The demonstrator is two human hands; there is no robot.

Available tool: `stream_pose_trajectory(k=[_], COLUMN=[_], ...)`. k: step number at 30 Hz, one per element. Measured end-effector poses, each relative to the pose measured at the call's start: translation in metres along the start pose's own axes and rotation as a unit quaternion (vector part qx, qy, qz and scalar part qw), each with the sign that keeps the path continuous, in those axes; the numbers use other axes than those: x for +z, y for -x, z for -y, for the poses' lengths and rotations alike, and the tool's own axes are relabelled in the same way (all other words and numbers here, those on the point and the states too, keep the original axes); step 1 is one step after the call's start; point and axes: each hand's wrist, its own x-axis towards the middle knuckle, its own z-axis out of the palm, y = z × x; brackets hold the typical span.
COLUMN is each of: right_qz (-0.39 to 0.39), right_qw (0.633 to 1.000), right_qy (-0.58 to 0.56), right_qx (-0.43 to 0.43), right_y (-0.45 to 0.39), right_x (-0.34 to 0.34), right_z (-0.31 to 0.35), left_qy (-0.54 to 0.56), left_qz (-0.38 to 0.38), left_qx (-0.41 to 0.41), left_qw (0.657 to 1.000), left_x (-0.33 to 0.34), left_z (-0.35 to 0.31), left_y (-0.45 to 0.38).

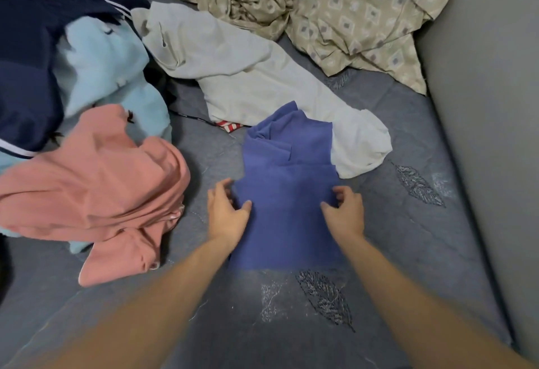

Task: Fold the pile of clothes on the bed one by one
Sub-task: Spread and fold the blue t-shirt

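- Two hands lie at the centre of the frame on a blue garment (287, 193), which is spread on the grey bed cover (408, 252).
- The left hand (226, 214) holds the garment's left edge, fingers curled, thumb on the cloth.
- The right hand (345, 208) holds the right edge with bent fingers.
- At the left of the frame is a pile: pink garment (96, 187), light blue garment (102, 68), navy garment (26, 56).
- Above the centre lies a pale grey garment (248, 77), touching the blue one.
- At the upper right is a patterned beige sheet (350, 9).
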Motion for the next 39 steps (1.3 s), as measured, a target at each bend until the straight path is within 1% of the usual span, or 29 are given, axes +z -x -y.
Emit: stream_pose_trajectory(k=[2,4,7,9,10,12,14,16,20,22,24,26,28,30,32,34,37,39], right_qz=[-0.009,-0.010,-0.026,-0.014,-0.013,-0.007,0.028,0.070,0.114,0.114,0.116,0.133,0.179,0.210,0.211,0.197,0.155,0.117], right_qw=[0.998,0.998,0.999,0.999,0.999,0.999,0.995,0.991,0.988,0.983,0.969,0.957,0.954,0.953,0.952,0.954,0.964,0.972], right_qy=[0.055,0.050,0.011,-0.001,-0.006,-0.039,-0.091,-0.104,-0.099,-0.140,-0.213,-0.250,-0.228,-0.202,-0.211,-0.223,-0.217,-0.193], right_qx=[0.018,0.027,0.038,0.038,0.033,0.027,0.038,0.038,0.034,0.037,0.047,0.066,0.082,0.085,0.071,0.040,-0.023,-0.061], right_y=[0.012,0.018,0.017,0.011,0.005,-0.008,-0.021,-0.027,-0.026,-0.023,-0.018,-0.015,-0.013,-0.010,-0.008,-0.004,-0.002,0.002], right_x=[0.007,0.010,0.010,0.006,0.004,-0.001,-0.002,0.001,0.006,0.002,-0.004,-0.008,-0.009,-0.010,-0.011,-0.014,-0.018,-0.022], right_z=[-0.015,-0.024,-0.027,-0.022,-0.019,-0.010,-0.005,-0.004,-0.010,-0.009,-0.006,-0.004,-0.005,-0.007,-0.006,-0.007,-0.011,-0.013], left_qy=[0.022,0.004,0.011,0.051,0.089,0.160,0.181,0.193,0.199,0.212,0.224,0.235,0.226,0.189,0.156,0.137,0.148,0.157], left_qz=[0.023,0.033,0.016,-0.002,-0.006,0.021,0.059,0.060,0.056,0.076,0.092,0.096,0.122,0.158,0.171,0.162,0.143,0.138], left_qx=[-0.062,-0.074,-0.085,-0.100,-0.114,-0.142,-0.152,-0.137,-0.089,-0.092,-0.095,-0.101,-0.122,-0.140,-0.133,-0.107,-0.073,-0.055], left_qw=[0.998,0.997,0.996,0.994,0.989,0.977,0.970,0.970,0.974,0.970,0.966,0.962,0.959,0.959,0.964,0.971,0.976,0.976], left_x=[0.003,0.006,0.006,0.006,0.005,0.006,0.006,0.006,0.004,0.004,0.003,0.002,-0.001,-0.002,-0.004,-0.005,-0.008,-0.009], left_z=[0.010,0.018,0.016,0.009,0.003,-0.013,-0.025,-0.030,-0.023,-0.021,-0.025,-0.032,-0.038,-0.035,-0.027,-0.016,-0.007,-0.005], left_y=[0.010,0.016,0.018,0.012,0.005,-0.007,-0.016,-0.016,-0.008,-0.003,0.000,0.001,0.002,0.006,0.010,0.014,0.020,0.023])
